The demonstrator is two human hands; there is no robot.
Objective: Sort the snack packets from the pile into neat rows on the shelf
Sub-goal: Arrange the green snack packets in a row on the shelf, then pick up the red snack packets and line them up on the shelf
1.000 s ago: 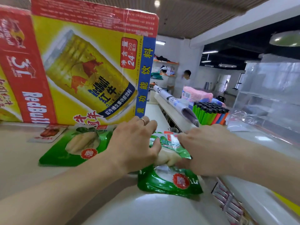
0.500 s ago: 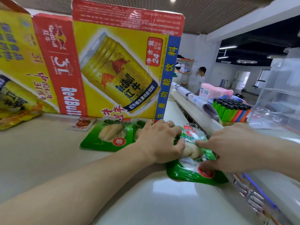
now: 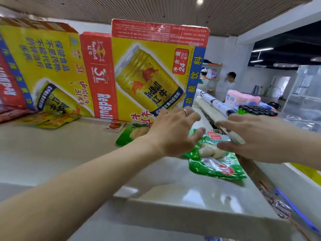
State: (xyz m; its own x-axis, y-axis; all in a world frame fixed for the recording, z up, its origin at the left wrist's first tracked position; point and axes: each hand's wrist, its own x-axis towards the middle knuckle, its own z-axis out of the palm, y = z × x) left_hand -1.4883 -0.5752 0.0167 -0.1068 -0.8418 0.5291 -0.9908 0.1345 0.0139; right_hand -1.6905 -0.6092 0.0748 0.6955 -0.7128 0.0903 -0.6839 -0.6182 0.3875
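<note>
Pale shelf [image 3: 60, 153] in shop room, drink boxes [image 3: 152, 70] at back. Left hand [image 3: 173, 133] & right hand [image 3: 257, 138] both spread open over green packet [image 3: 215, 164], gripping nothing.

Glossy green plastic packet [image 3: 215, 164], crinkled, on smooth, faintly shiny pale shelf [image 3: 69, 153]. Printed cardboard box [image 3: 156, 72] behind, satin, edges scuffed. Shiny yellow foil packets [image 3: 52, 120] at left. Plain metal ring [image 3: 185, 111] on left hand [image 3: 173, 133].
</note>
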